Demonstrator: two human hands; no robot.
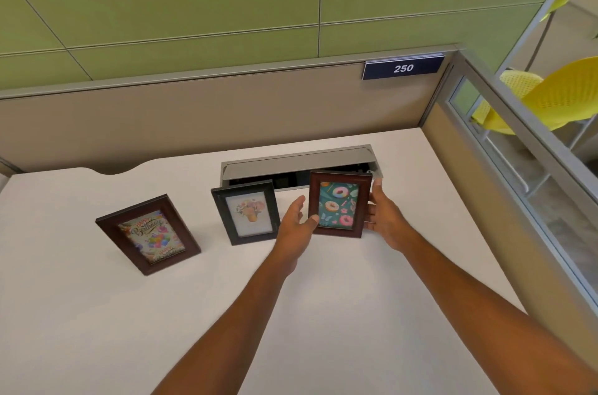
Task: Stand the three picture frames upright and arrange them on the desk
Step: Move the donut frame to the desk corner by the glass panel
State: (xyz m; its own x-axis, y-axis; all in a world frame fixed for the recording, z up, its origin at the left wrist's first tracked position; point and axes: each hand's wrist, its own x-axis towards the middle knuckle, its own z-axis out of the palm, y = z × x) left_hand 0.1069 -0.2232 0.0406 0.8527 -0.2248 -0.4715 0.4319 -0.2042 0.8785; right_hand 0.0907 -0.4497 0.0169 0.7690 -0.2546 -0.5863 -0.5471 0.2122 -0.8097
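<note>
Three picture frames stand upright in a row on the white desk (323,313). At the left is a brown frame with a birthday card (148,234), angled. A black frame with a flower picture (246,213) stands in the middle. At the right is a brown frame with a donut picture (339,203). My left hand (296,226) has its thumb on the donut frame's lower left corner, its fingers spread. My right hand (383,216) grips the same frame's right edge.
A grey cable box with an open lid (297,163) sits just behind the two right frames. Beige partition walls (194,116) close the desk at the back and right, with a "250" sign (403,67). Yellow chairs (550,97) stand beyond the glass.
</note>
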